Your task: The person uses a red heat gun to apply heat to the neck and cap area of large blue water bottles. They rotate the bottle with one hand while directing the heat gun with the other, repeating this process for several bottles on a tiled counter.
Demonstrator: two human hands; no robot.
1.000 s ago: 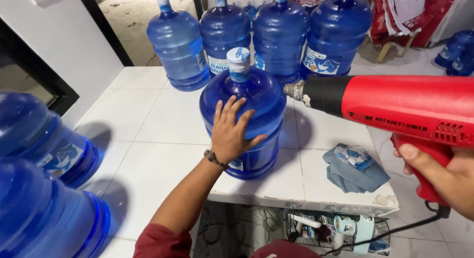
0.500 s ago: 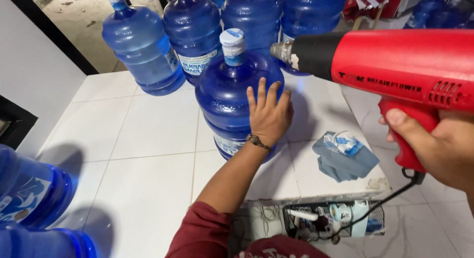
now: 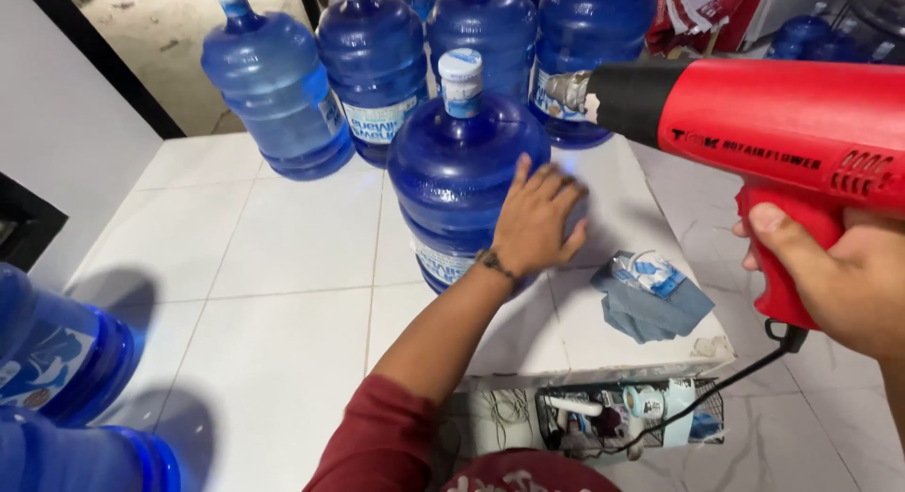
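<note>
The step in hand looks like shrinking the cap seal [image 3: 460, 77] on the big blue water jug [image 3: 462, 186] standing upright on the white tiled worktop [image 3: 236, 266]. The left hand [image 3: 535, 219] lies flat and spread against the jug's right shoulder, steadying it rather than gripping. The right hand [image 3: 834, 275] is clenched round the grip of the red heat gun [image 3: 754, 115], whose nozzle points leftward at cap height, just beside the neck but not touching it.

To do this well, I would keep the hot air on the seal only — not lingering on one spot — and turn the jug with the flat palm so that every side gets heat. The fingers sit below the nozzle's line (close enough to deserve care). The cord [image 3: 716, 398] hangs near the worktop's edge; best not to snag it.
</note>
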